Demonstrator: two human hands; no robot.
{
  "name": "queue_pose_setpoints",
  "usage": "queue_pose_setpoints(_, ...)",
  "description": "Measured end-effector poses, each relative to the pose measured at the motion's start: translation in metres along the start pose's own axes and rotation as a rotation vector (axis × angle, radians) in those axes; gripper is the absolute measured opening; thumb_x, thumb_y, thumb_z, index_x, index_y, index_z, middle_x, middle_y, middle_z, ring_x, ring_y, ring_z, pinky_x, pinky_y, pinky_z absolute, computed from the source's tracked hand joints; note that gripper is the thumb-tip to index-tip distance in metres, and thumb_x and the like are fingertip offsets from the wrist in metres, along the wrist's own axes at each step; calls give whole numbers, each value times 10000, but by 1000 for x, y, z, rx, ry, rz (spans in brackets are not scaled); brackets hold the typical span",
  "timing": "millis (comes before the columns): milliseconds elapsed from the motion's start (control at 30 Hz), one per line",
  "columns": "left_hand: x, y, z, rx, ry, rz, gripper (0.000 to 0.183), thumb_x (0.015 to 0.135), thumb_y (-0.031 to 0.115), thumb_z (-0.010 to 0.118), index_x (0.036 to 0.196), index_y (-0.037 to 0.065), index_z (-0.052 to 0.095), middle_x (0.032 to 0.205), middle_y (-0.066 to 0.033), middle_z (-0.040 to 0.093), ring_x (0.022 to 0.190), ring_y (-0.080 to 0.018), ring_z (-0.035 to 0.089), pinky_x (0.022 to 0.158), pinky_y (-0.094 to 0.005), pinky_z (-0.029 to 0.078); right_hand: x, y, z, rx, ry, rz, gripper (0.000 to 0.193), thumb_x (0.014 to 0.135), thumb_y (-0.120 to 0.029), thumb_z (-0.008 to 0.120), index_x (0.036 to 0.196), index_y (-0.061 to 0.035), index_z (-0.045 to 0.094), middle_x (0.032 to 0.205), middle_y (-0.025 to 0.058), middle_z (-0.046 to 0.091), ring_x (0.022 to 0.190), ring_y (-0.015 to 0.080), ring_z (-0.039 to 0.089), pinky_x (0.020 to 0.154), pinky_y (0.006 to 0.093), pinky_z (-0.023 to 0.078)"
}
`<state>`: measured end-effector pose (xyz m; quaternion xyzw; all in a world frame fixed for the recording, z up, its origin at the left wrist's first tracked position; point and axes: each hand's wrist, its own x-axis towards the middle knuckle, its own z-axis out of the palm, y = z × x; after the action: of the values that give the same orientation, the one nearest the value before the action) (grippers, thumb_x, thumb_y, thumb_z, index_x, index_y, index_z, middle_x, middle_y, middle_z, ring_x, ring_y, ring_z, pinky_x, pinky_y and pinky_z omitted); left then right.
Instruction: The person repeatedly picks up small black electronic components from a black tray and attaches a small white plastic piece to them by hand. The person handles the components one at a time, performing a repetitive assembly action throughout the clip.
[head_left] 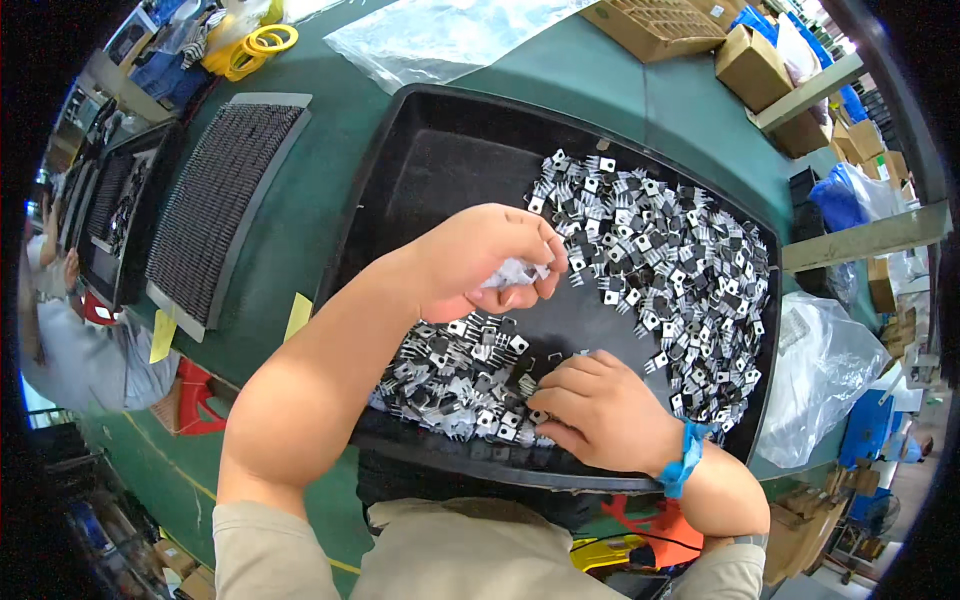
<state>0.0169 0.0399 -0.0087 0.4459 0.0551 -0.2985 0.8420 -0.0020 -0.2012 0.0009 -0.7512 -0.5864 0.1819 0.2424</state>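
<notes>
A large black tray (pixel 430 160) holds many small transistors, black-bodied with silvery tabs and thin legs. One pile of transistors (pixel 650 235) spreads along the tray's right side; a smaller pile of transistors (pixel 450 380) lies at the near left. My left hand (pixel 490 258) is raised over the middle of the tray, curled around silvery-white pieces that look like transistors, mostly hidden by the fingers. At the right edge of the near pile, my right hand (pixel 605 412) has its fingers bent and drawn together on transistors there. A blue band (pixel 685 460) circles the right wrist.
Left of the tray lies a flat panel (pixel 225 195) with dense rows of dark parts. Clear plastic sheeting (pixel 440 40) lies beyond the tray, and a clear bag (pixel 815 375) sits to its right. Cardboard boxes (pixel 755 65) stand at the far right, near a metal bar (pixel 865 237).
</notes>
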Motion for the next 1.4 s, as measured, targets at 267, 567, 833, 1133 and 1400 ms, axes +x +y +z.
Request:
queue_pose_setpoints(267,2,-9,17,44,-10,-31,158,879,105,643,986,-9,619,836,-96,640,577,-68,484,447,-190,328,-10,3,-13,564,304,266,204,793,-51,710,969,-51,607,814,83,597,668,203,594,559,303,460)
queue_pose_setpoints(567,10,-24,25,14,-3,-83,162,917,172,612,920,12,586,823,-99,639,555,-81,482,448,-205,341,-15,19,-11,521,681,272,225,800,27,643,1020,-12,622,812,85,595,640,159,557,558,268,440)
queue_pose_setpoints(833,12,-29,31,-60,51,-122,232,957,245,520,946,27,597,804,-108,633,560,-105,508,455,-219,358,-14,19,-15,481,639,291,202,801,18,648,997,-13,614,778,71,569,589,126,538,521,265,433)
queue_pose_setpoints(1133,10,-27,37,168,10,-132,113,890,77,599,975,2,602,826,-79,649,571,-63,483,479,-204,361,-15,28,-7,477,794,300,219,783,27,657,993,-15,615,794,83,588,602,152,555,536,267,448)
queue_pose_setpoints(1400,8,-31,35,301,-58,-106,153,886,74,595,1016,-7,596,834,-48,652,591,-43,485,518,-201,391,-14,20,-19,340,666,268,232,769,55,657,987,-15,616,813,115,602,634,211,590,542,287,468)
